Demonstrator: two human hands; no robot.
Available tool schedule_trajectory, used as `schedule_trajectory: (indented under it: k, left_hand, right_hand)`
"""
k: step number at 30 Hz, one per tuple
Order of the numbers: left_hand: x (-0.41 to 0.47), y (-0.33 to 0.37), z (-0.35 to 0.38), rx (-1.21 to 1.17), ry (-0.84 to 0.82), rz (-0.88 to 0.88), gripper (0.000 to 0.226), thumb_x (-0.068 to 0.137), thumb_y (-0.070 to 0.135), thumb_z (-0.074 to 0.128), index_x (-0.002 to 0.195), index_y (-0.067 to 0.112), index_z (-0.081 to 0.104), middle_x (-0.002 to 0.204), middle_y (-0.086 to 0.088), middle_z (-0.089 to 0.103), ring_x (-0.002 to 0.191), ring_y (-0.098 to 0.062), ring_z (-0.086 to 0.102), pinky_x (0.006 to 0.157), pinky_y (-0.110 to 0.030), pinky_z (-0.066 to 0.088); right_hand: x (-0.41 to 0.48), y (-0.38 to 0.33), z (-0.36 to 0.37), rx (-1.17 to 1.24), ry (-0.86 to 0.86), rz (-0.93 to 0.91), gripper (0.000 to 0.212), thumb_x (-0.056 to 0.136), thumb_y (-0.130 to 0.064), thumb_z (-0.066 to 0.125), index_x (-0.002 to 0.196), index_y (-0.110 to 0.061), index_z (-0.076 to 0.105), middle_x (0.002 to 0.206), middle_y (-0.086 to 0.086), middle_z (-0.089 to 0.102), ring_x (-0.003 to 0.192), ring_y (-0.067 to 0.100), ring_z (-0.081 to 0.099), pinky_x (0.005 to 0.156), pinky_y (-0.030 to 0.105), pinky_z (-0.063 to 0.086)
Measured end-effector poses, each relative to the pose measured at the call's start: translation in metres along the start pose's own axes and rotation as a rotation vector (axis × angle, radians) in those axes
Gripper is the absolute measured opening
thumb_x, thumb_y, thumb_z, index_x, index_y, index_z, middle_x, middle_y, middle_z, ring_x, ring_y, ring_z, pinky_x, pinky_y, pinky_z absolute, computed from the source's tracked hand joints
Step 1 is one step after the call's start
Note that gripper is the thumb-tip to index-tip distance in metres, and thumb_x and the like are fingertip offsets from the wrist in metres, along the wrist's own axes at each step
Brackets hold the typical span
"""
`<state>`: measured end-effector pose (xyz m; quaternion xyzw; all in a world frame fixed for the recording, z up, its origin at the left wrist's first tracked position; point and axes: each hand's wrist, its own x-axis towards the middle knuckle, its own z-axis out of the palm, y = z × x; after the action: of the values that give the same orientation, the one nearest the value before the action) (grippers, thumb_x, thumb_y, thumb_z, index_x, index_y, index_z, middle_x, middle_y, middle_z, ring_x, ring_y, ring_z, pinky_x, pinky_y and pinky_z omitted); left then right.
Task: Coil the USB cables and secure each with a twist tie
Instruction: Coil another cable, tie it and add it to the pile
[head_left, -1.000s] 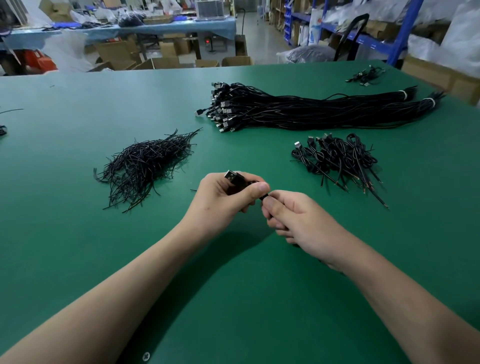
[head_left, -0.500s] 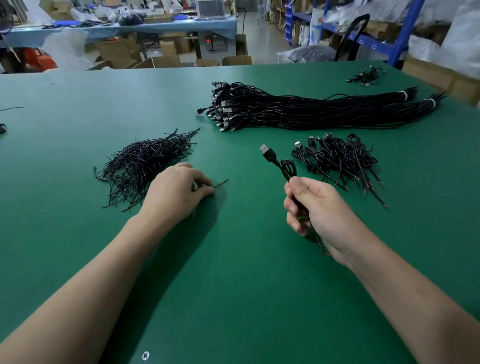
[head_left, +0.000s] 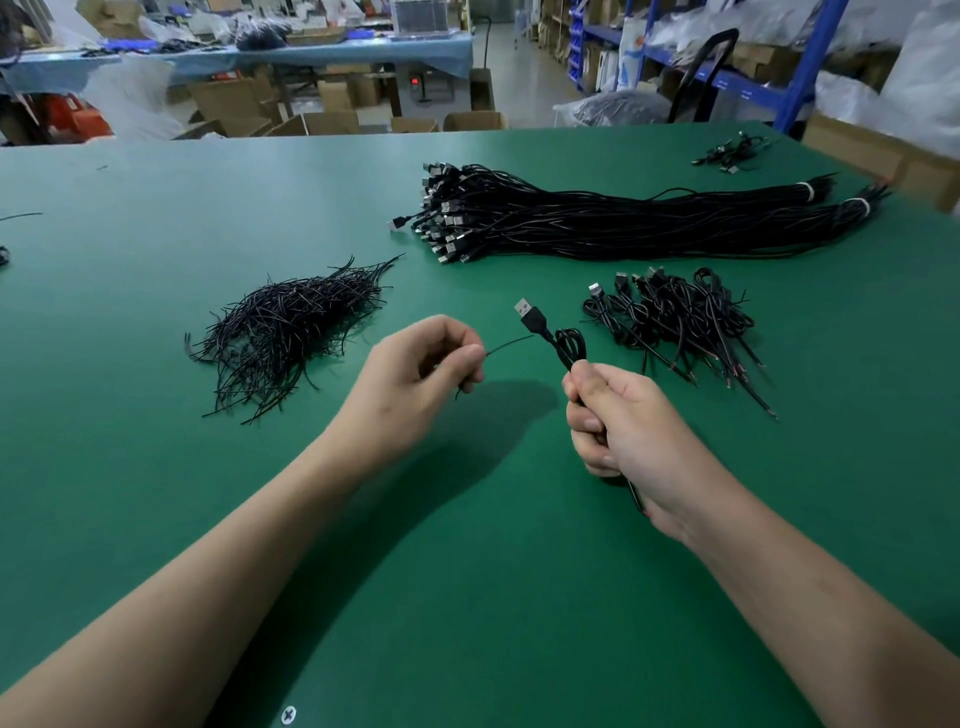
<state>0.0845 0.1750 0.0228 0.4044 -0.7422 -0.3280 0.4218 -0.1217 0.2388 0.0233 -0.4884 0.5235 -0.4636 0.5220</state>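
— Green work table (head_left: 156, 519) takes up most of what I can see from where I'm standing. Warehouse stuff is behind it: cardboard boxes (head_left: 332, 122), and blue shelving (head_left: 810, 62) off to the right. Person's at the near edge, both bare arms out over the mat.

— ok so what are the hands doing?

— Right hand (head_left: 634, 431) is fisted around a coiled cable (head_left: 569, 345), held up off the table. The loops stick out the top of the fist with the USB plug (head_left: 530, 314) poking up and to the left. A bit of the loose end (head_left: 636, 499) hangs out below the palm. Left hand (head_left: 410, 384) is pinching one twist tie (head_left: 511, 343) between thumb and fingertips, also up off the mat. The tie's free end points right, toward the coil. Tie and cable aren't touching, close though.

— and the rest of the cables?

— Heap of loose twist ties (head_left: 291, 327) sits left of the left hand. Just right of the plug there's a small pile of coiled cables (head_left: 675, 317). Behind that is a long fat bundle of straight cables (head_left: 623, 223), plugs facing left, far ends cinched with white bands (head_left: 806, 191). Few more cables (head_left: 732, 150) are way off at the far right corner, too small to tell much.
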Motion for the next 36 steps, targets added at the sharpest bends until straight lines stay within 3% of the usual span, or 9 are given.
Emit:
schedule_trajectory:
  k: [2, 7, 10, 16, 21, 24, 31, 36]
  left_hand:
    - [-0.006, 0.010, 0.013, -0.126, 0.003, 0.045, 0.010, 0.098, 0.018, 0.059, 0.090, 0.022, 0.064, 0.075, 0.010, 0.067, 0.070, -0.007, 0.061, 0.067, -0.016, 0.046]
    - [-0.018, 0.016, 0.036, -0.093, 0.053, 0.093, 0.013, 0.094, 0.015, 0.069, 0.094, 0.028, 0.069, 0.081, 0.008, 0.072, 0.073, -0.013, 0.069, 0.072, -0.034, 0.057]
    - [-0.018, 0.016, 0.036, -0.026, 0.040, 0.140, 0.011, 0.092, 0.013, 0.074, 0.092, 0.024, 0.073, 0.079, 0.009, 0.074, 0.070, -0.012, 0.071, 0.073, -0.024, 0.056]
    - [-0.018, 0.019, 0.032, 0.139, 0.082, 0.275, 0.005, 0.089, 0.014, 0.078, 0.092, 0.017, 0.080, 0.079, 0.008, 0.073, 0.067, -0.008, 0.070, 0.069, -0.018, 0.053]
    - [-0.018, 0.017, 0.029, 0.206, 0.094, 0.330, 0.004, 0.089, 0.016, 0.079, 0.092, 0.018, 0.081, 0.079, 0.005, 0.071, 0.065, -0.010, 0.066, 0.066, -0.022, 0.053]
    - [-0.016, 0.015, 0.026, 0.254, 0.055, 0.374, 0.007, 0.091, 0.015, 0.076, 0.096, 0.016, 0.081, 0.080, 0.006, 0.069, 0.067, -0.006, 0.062, 0.067, -0.025, 0.053]
    - [-0.013, 0.013, 0.016, 0.308, -0.114, 0.397, 0.020, 0.097, 0.019, 0.066, 0.114, 0.022, 0.078, 0.088, 0.013, 0.066, 0.079, -0.006, 0.063, 0.073, -0.035, 0.054]
    - [-0.013, 0.015, 0.009, 0.327, -0.187, 0.325, 0.023, 0.099, 0.031, 0.062, 0.117, 0.035, 0.075, 0.079, 0.016, 0.072, 0.068, -0.004, 0.067, 0.067, -0.035, 0.055]
  right_hand:
    - [0.000, 0.002, 0.002, 0.022, -0.011, 0.030, 0.031, 0.110, -0.030, 0.037, 0.085, -0.014, 0.044, 0.057, -0.007, 0.032, 0.041, 0.009, 0.022, 0.043, 0.021, 0.017]
    - [0.000, 0.006, 0.008, 0.022, -0.116, 0.072, 0.028, 0.110, -0.027, 0.034, 0.086, -0.015, 0.043, 0.059, -0.006, 0.031, 0.042, 0.009, 0.020, 0.042, 0.022, 0.015]
    - [0.000, 0.007, 0.012, 0.037, -0.169, 0.078, 0.029, 0.110, -0.024, 0.033, 0.085, -0.014, 0.045, 0.059, -0.006, 0.032, 0.044, 0.009, 0.019, 0.042, 0.022, 0.014]
    - [0.000, 0.004, 0.010, 0.076, -0.251, 0.090, 0.028, 0.108, -0.017, 0.033, 0.086, -0.017, 0.050, 0.064, -0.005, 0.030, 0.048, 0.009, 0.019, 0.046, 0.022, 0.013]
    - [-0.001, 0.005, 0.008, -0.028, -0.250, 0.023, 0.030, 0.110, -0.012, 0.031, 0.088, -0.016, 0.051, 0.066, -0.004, 0.032, 0.049, 0.009, 0.022, 0.047, 0.021, 0.016]
    - [-0.002, 0.006, 0.006, -0.050, -0.266, 0.032, 0.030, 0.110, -0.013, 0.032, 0.085, -0.016, 0.049, 0.065, -0.005, 0.035, 0.047, 0.011, 0.024, 0.048, 0.025, 0.015]
    - [0.000, 0.001, 0.002, 0.055, -0.262, 0.132, 0.023, 0.107, -0.011, 0.031, 0.091, -0.010, 0.048, 0.062, -0.004, 0.032, 0.045, 0.008, 0.018, 0.041, 0.019, 0.014]
    - [-0.001, 0.001, 0.003, 0.022, -0.277, 0.123, 0.018, 0.106, -0.012, 0.032, 0.098, -0.009, 0.047, 0.062, -0.005, 0.033, 0.045, 0.008, 0.018, 0.041, 0.018, 0.016]
